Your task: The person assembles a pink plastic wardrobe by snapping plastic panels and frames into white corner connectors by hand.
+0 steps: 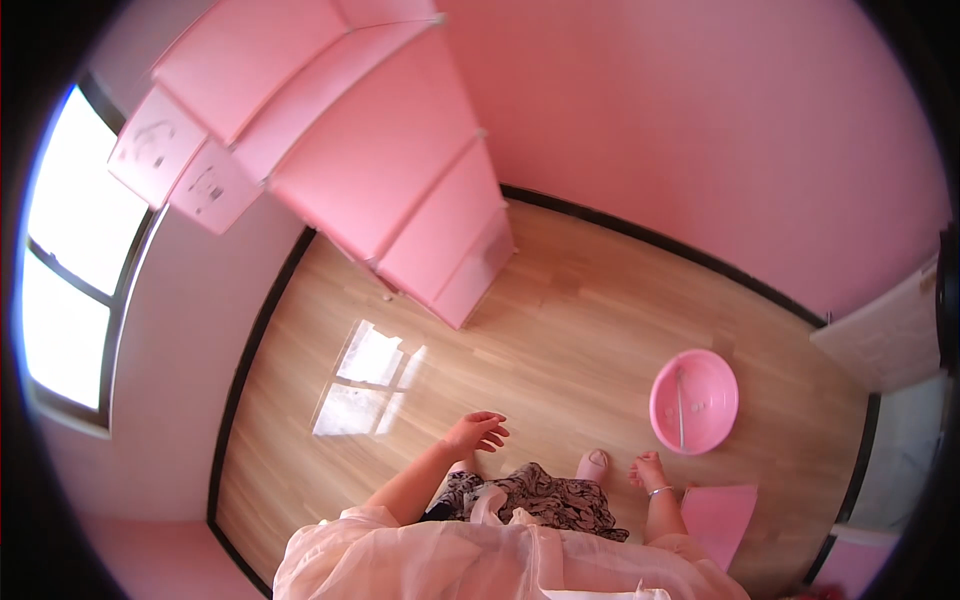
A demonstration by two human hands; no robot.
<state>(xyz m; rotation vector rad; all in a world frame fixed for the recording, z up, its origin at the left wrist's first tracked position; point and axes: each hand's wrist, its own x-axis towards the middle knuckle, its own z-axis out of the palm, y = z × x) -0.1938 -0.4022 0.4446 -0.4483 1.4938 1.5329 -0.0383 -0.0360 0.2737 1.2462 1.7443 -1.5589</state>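
My left hand (477, 433) hangs over the wood floor in front of my body, its fingers stretched out and apart, holding nothing. My right hand (648, 470), with a bracelet at the wrist, is low at my right side. Its fingers are loosely curled with some space between them, and I see nothing in it. Nearest to it is a round pink basin (708, 400) on the floor, with a thin pale stick and a few small light bits inside. Beside my right forearm lies a flat pink panel (718, 515).
A tall stack of pink storage boxes (375, 150) rises ahead on the left, near a bright window (75, 250). A pink wall (720, 130) with black skirting closes the far side. A whitish panel (890, 335) stands at the right. Window light reflects on the floor (560, 330).
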